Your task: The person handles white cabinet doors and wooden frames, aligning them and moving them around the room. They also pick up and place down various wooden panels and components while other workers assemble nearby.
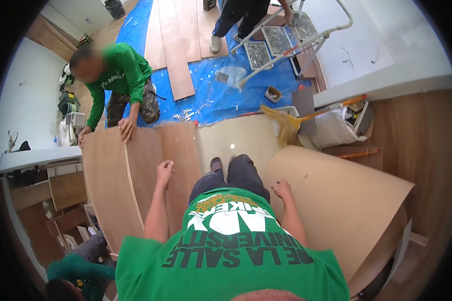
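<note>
My left hand [165, 174] hangs over the plywood panels at left, its fingers curled with nothing visible in them. Below it lies a reddish plywood panel [182, 150], and beside that a wide plywood sheet [105, 175] reaches toward the lower left. A co-worker in a green shirt [128, 65] bends over the far end of this sheet, both hands on its edge. My right hand [281, 188] is loosely closed and looks empty. It is nearest to a large curved brown sheet [331, 200], which partly rolls over at my right.
Blue tarp [211, 95] covers the far floor, with long wooden planks [168, 45] on it. A stepladder [296, 47] stands at upper right beside another person's legs [238, 20]. A yellow broom [291, 123] leans near a white sack [334, 128]. Another person [78, 276] is at lower left.
</note>
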`<move>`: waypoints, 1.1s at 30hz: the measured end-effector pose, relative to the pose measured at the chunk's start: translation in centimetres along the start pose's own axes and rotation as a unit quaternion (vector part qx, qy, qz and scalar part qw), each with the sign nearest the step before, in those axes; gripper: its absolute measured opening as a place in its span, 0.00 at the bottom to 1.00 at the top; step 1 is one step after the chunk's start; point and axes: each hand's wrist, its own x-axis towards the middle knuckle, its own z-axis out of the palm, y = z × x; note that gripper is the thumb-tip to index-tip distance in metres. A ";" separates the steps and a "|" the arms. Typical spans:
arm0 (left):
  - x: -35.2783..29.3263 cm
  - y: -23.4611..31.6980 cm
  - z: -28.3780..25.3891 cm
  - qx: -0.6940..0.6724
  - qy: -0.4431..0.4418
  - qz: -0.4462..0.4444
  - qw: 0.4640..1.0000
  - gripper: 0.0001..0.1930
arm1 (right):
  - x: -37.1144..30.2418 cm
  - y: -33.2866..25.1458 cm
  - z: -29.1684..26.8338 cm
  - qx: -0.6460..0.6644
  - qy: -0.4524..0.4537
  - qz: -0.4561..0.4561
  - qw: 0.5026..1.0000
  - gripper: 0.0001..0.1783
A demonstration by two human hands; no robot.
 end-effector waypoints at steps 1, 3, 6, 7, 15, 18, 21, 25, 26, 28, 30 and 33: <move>2.3 3.2 0.4 0.006 0.009 0.004 1.000 0.12 | 1.6 -1.0 -1.1 0.010 0.009 0.019 1.000 0.26; 6.8 7.7 1.4 0.003 0.019 0.019 1.000 0.12 | 4.9 -3.0 -3.0 0.032 0.023 0.053 0.998 0.25; 10.0 8.3 2.8 -0.007 0.016 0.013 1.000 0.13 | 11.3 -8.9 -6.9 0.079 0.077 -0.021 0.994 0.23; 12.1 9.6 3.6 -0.016 0.008 0.026 0.999 0.13 | 15.2 -11.0 -8.6 0.024 0.115 -0.071 0.991 0.22; 11.6 13.6 7.1 0.027 0.051 -0.147 0.988 0.13 | 30.7 -31.6 -25.1 0.016 0.274 -0.250 0.929 0.25; 13.9 12.6 6.3 0.122 0.033 -0.127 0.984 0.15 | 34.7 -33.7 -26.8 -0.016 0.272 -0.176 0.946 0.29; 20.0 16.3 5.0 0.166 -0.008 -0.138 0.976 0.16 | 39.1 -34.4 -27.0 -0.025 0.308 -0.121 0.943 0.31; 29.5 20.4 0.8 0.087 0.033 -0.079 0.993 0.15 | 40.7 -34.9 -24.2 -0.001 0.235 -0.062 0.970 0.32; 31.9 22.9 -0.8 0.052 0.022 -0.101 0.993 0.15 | 40.2 -35.1 -23.1 -0.001 0.207 -0.047 0.977 0.30; 35.9 28.0 -3.8 -0.007 0.030 -0.108 0.994 0.14 | 38.1 -39.4 -21.9 0.017 0.123 0.042 0.991 0.26; 40.0 33.7 -5.7 -0.029 0.054 -0.063 0.996 0.14 | 40.2 -37.5 -17.5 0.033 0.032 0.042 0.998 0.29; 45.4 39.6 -8.7 -0.039 0.108 -0.031 0.993 0.18 | 39.4 -41.9 -14.2 0.100 -0.070 0.029 0.992 0.22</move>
